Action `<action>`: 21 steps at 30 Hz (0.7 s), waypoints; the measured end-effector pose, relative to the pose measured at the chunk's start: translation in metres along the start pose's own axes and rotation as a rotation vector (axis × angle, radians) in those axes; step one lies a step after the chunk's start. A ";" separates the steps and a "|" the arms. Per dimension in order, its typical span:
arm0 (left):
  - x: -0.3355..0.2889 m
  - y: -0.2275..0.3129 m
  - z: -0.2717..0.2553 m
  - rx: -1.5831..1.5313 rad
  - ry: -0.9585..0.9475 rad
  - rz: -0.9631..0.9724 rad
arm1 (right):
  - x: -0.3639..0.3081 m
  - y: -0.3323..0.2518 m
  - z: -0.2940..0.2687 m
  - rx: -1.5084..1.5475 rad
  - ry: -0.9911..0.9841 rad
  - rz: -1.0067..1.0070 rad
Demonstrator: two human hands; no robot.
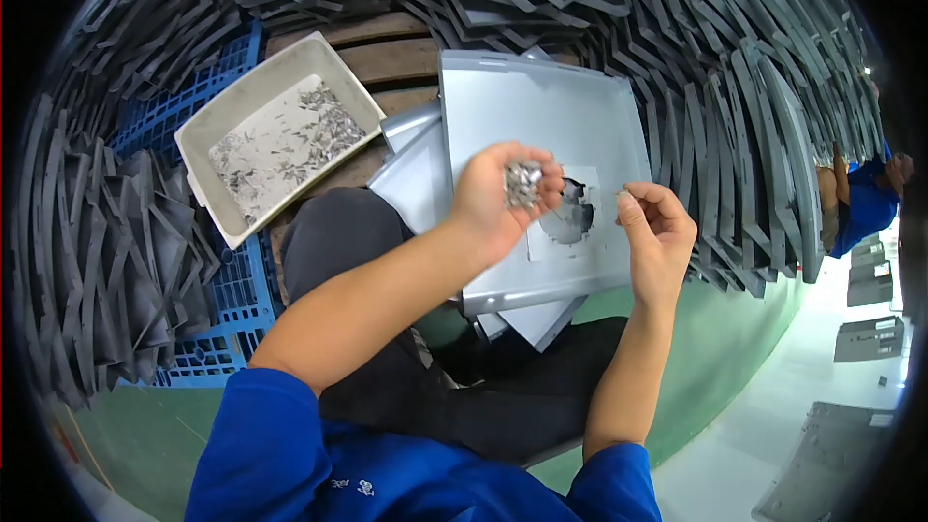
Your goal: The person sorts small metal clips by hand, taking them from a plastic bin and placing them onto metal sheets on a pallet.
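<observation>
My left hand [488, 198] is turned palm up and cupped around a heap of small shiny metal pieces [523, 184]. Thumb and forefinger of my right hand [659, 232] are pinched together; what sits at their tips is too small to make out. Both hands are above a light grey sheet-metal panel [536, 101] with raised edges. In its middle is a paler square with a dark round opening [570, 213], partly covered by my left fingers. The right hand is over the panel's right side.
At the left, a beige plastic bin [280, 135] holds more small metal pieces. Rows of stacked grey panels [106, 261] surround me, partly on a blue plastic pallet [232, 280] and wooden boards [387, 60]. Another person in blue [863, 198] is at the far right.
</observation>
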State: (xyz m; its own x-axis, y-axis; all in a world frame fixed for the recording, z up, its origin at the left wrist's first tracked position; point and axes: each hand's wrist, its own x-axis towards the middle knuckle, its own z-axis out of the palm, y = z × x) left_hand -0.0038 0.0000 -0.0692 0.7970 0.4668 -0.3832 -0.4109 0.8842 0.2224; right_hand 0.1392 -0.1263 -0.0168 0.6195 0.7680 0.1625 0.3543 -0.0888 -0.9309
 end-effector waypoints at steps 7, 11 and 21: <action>0.000 0.015 0.010 0.051 0.077 0.137 | -0.036 0.045 -0.020 -0.139 -0.105 0.231; -0.001 0.012 0.006 0.061 0.047 0.131 | -0.039 0.058 -0.001 -0.218 -0.200 0.211; -0.005 0.013 0.010 0.031 0.073 0.124 | -0.035 0.061 0.013 -0.316 -0.227 0.179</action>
State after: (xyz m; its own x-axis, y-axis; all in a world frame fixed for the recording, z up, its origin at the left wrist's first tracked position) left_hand -0.0085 0.0089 -0.0559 0.7063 0.5733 -0.4152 -0.4889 0.8193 0.2995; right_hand 0.1295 -0.1503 -0.0837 0.5333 0.8398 -0.1012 0.4741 -0.3959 -0.7864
